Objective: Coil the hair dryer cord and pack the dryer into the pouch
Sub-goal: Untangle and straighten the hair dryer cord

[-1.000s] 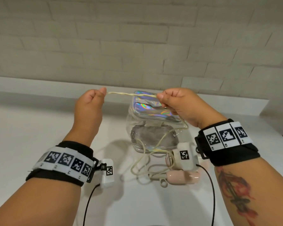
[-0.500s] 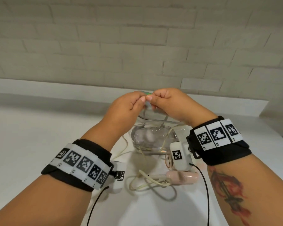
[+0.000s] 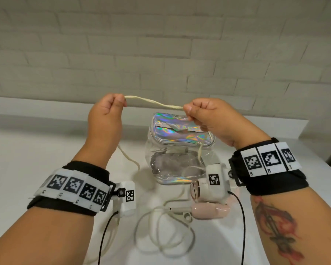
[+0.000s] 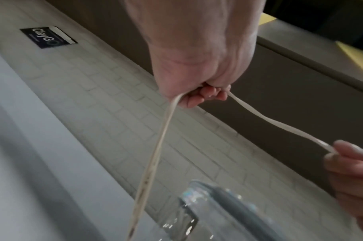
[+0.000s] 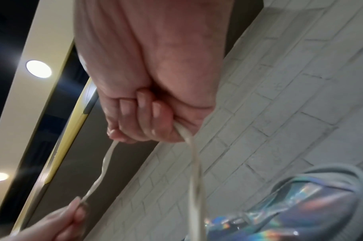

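A cream cord [image 3: 153, 102] stretches in the air between both hands, above the pouch. My left hand [image 3: 111, 108] grips one part of it in a fist [image 4: 199, 93]; my right hand [image 3: 197, 113] grips another part [image 5: 147, 127], with strands hanging down from it. The clear pouch [image 3: 178, 150] with an iridescent lid stands on the white table behind the hands. The pink hair dryer [image 3: 208, 209] lies on the table in front of the pouch, partly hidden by my right wrist camera. Loose cord loops [image 3: 164, 232] lie beside the dryer.
The white table [image 3: 36, 159] ends at a raised ledge below a pale brick wall [image 3: 161, 54]. Black camera cables [image 3: 241, 226] hang from both wrists over the near table.
Half a second ago both hands met together above the pouch; now they have drawn apart, with a length of cord stretched between them.
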A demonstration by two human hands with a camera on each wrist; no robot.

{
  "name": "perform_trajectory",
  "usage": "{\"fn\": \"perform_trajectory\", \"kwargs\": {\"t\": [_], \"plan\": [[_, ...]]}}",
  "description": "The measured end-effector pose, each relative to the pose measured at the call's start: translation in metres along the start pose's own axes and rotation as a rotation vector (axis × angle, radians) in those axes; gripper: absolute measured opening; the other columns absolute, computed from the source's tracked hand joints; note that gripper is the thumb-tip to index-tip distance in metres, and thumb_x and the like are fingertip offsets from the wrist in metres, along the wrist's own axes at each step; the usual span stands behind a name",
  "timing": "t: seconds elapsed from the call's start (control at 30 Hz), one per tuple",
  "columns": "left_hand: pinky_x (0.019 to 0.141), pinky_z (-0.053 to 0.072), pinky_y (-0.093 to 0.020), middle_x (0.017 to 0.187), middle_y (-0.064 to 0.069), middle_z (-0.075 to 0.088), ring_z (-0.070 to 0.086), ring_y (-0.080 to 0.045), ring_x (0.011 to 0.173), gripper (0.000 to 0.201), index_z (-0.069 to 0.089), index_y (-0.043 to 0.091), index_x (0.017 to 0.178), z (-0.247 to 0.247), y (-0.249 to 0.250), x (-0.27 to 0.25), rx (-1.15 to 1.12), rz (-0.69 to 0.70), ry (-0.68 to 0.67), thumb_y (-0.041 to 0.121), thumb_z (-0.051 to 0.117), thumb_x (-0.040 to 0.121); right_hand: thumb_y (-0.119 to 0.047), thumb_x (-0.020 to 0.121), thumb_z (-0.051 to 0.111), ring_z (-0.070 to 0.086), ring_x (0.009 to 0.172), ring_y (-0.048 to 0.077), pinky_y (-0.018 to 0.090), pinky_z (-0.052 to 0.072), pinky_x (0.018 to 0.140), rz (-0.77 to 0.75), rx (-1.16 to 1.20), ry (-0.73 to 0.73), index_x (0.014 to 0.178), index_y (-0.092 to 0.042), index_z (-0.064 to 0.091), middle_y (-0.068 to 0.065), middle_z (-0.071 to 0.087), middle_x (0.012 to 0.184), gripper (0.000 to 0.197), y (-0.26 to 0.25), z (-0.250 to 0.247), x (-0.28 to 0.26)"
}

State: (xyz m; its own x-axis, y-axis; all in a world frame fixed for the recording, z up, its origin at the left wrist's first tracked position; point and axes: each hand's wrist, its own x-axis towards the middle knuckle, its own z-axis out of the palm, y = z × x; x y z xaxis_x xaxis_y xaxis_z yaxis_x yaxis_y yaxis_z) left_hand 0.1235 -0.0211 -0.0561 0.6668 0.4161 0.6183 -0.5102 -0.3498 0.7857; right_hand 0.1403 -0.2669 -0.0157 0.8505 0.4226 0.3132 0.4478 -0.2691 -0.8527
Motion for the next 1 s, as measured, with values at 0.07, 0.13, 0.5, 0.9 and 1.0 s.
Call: {"fn": "perform_trajectory", "kwargs": {"t": [0.07, 0.13, 0.5, 0.9, 1.0], "plan": [[0.057, 0.024, -0.034, 0.061, 0.003, 0.039, 0.03, -0.017, 0.058, 0.024, 0.058, 0.027, 0.069, -0.003, -0.009, -0.003, -0.023, -0.052, 0.018, 0.039, 0.048, 0.087, -0.029, 0.093, 0.053, 0.023, 0.049, 0.013, 0.03, 0.02, 0.05, -0.015, 0.003, 0.058, 0.062, -0.019, 0.055, -0.005, 0.034, 0.05, 0.033, 0.001, -0.004, 0.001], [0.059, 0.026, -0.033, 0.065, -0.002, 0.039, 0.032, -0.02, 0.062, 0.023, 0.058, 0.026, 0.069, -0.003, -0.017, -0.009, 0.001, -0.09, 0.018, 0.037, 0.048, 0.088, -0.035, 0.088, 0.055, 0.024, 0.051, 0.015, 0.031, 0.02, 0.051, -0.024, -0.024, 0.082, 0.059, -0.021, 0.056, -0.002, 0.034, 0.053, 0.032, 0.001, -0.003, 0.002], [0.053, 0.031, -0.027, 0.063, 0.002, 0.046, 0.043, -0.016, 0.058, 0.027, 0.059, 0.027, 0.072, -0.03, -0.04, -0.009, 0.13, -0.296, 0.023, 0.035, 0.046, 0.094, -0.03, 0.091, 0.056, 0.028, 0.045, 0.01, 0.027, 0.025, 0.05, 0.039, -0.101, 0.054, 0.063, -0.018, 0.056, -0.015, 0.039, 0.041, 0.031, 0.007, 0.0, 0.0], [0.063, 0.04, -0.019, 0.073, 0.012, 0.061, 0.055, 0.001, 0.07, 0.027, 0.065, 0.025, 0.085, 0.033, 0.034, -0.032, 0.323, 0.301, -0.538, 0.044, 0.046, 0.089, -0.032, 0.091, 0.055, 0.034, 0.045, 0.005, 0.024, 0.03, 0.051, 0.005, -0.251, -0.054, 0.065, -0.015, 0.059, -0.012, 0.042, 0.047, 0.031, -0.018, 0.028, 0.008], [0.054, 0.032, -0.015, 0.056, 0.012, 0.048, 0.044, 0.0, 0.056, 0.023, 0.056, 0.028, 0.067, 0.03, 0.029, -0.03, 0.201, 0.243, -0.497, 0.035, 0.051, 0.089, -0.027, 0.094, 0.051, 0.031, 0.041, 0.004, 0.023, 0.028, 0.049, 0.015, -0.051, -0.078, 0.068, -0.007, 0.056, -0.014, 0.041, 0.043, 0.034, -0.015, 0.023, 0.002]]}}
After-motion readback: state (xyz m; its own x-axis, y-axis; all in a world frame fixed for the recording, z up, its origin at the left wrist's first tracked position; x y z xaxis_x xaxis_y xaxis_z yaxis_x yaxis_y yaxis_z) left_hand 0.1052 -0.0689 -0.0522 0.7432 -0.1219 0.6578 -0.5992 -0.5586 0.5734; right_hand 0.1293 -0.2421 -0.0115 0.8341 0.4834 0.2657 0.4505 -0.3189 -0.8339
